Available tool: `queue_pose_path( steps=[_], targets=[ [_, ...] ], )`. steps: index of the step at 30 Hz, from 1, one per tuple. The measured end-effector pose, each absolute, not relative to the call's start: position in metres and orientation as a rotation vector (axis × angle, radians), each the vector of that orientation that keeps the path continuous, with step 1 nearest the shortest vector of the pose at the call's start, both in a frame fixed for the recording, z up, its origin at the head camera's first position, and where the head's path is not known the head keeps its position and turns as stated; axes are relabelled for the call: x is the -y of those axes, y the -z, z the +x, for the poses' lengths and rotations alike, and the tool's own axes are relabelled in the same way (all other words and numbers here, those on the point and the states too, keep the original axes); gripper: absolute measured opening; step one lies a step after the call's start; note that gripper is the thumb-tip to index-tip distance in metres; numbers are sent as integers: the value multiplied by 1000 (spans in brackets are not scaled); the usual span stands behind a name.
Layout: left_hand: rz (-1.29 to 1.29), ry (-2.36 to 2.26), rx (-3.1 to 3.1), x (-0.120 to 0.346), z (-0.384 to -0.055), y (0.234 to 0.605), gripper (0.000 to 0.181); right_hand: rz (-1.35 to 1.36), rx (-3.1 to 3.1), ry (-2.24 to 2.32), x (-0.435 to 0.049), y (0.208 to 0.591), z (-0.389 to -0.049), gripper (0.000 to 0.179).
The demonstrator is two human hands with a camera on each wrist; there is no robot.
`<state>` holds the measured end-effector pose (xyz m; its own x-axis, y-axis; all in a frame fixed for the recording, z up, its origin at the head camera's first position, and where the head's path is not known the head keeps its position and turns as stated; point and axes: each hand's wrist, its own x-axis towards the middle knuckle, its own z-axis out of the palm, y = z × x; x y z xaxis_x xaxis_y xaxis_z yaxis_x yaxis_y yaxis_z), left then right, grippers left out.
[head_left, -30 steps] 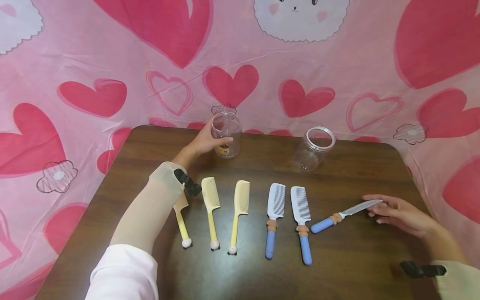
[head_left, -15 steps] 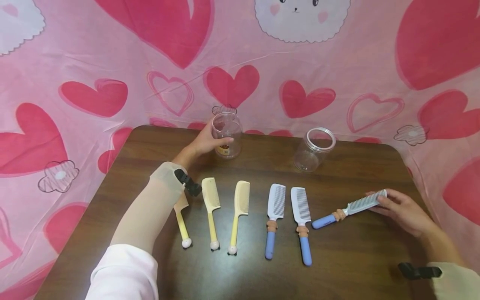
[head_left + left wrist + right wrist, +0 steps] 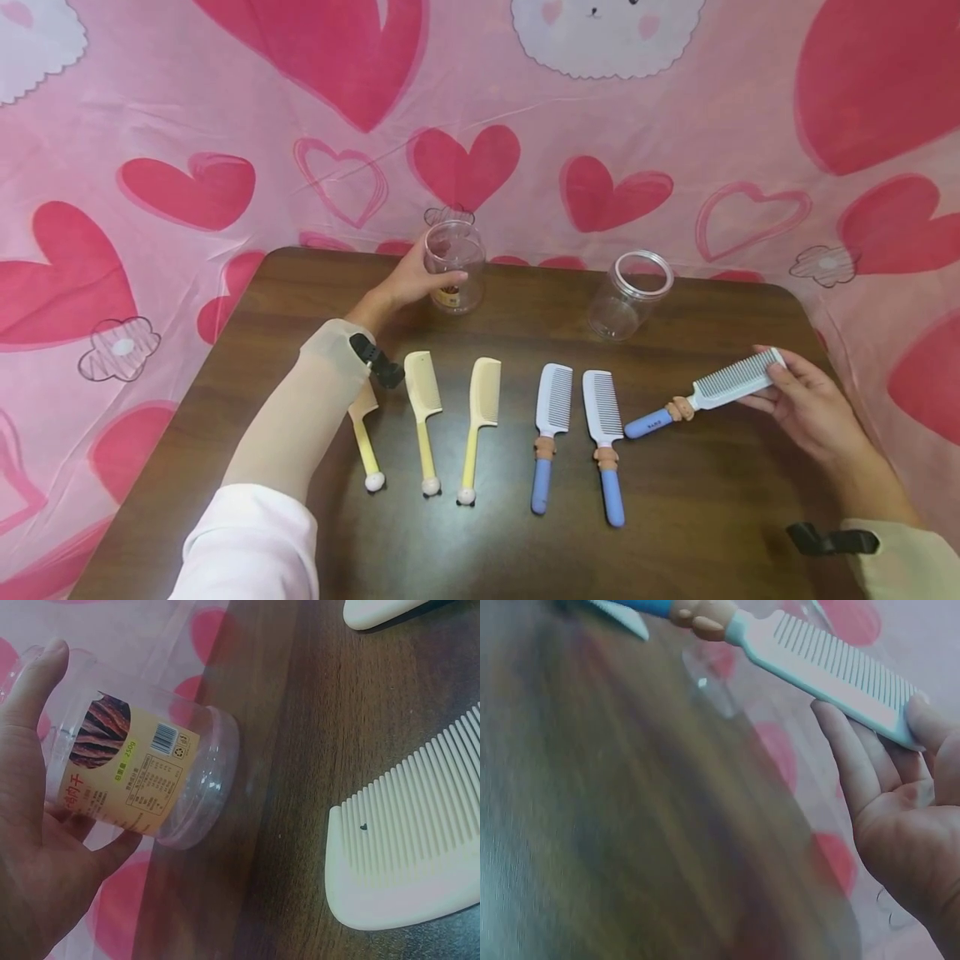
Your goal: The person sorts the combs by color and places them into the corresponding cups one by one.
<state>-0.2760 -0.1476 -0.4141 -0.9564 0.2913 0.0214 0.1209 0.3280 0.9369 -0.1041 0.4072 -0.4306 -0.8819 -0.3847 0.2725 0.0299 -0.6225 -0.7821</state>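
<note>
At the back of the table, my left hand [image 3: 410, 279] grips a clear plastic jar [image 3: 463, 287] from its left side, thumb across the front. The left wrist view shows a printed label [image 3: 127, 765] on this jar. Over at the right, my right hand [image 3: 810, 408] pinches a white comb [image 3: 735, 382] by the far end of its toothed part. This comb's blue handle [image 3: 649, 423] points left, and a brown figure sits where handle and teeth meet. In the right wrist view, the thumb lies on the teeth of the comb [image 3: 832, 671] with fingers beneath.
A second clear jar [image 3: 626, 300] stands at the back right. Two blue-handled combs [image 3: 542, 450] [image 3: 603, 442] lie side by side on the dark wooden table [image 3: 495, 558]. Left of them are yellow combs [image 3: 471, 442] [image 3: 423, 433] [image 3: 367, 442], one partly behind the left forearm. A pink heart-patterned cloth [image 3: 337, 100] hangs behind.
My right hand has turned the comb so its toothed face shows, and raised it from the table. My left hand keeps its grip on the jar, unmoved.
</note>
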Motion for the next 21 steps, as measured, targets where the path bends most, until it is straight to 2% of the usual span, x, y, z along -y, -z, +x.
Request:
queue_pose_path(
  steps=[21],
  targets=[
    [384, -1682, -2431, 149, -274, 418, 89, -497, -1210, 2981, -347, 344, -129, 28]
  ],
)
